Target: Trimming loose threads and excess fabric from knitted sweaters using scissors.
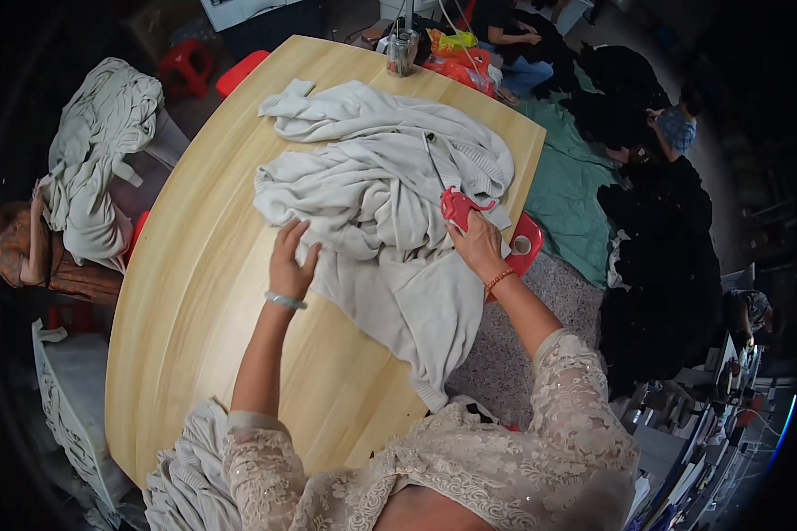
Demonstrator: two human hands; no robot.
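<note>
In the head view, a pale grey knitted garment is seen heaped on the wooden table, one flap hanging over the near right edge. The left hand is laid on the fabric with fingers spread, nothing being clasped. A pair of red-handled scissors is gripped by the right hand, blade lying across the knit. More pale garments are piled at the far left; a glass jar stands at the table's far end
</note>
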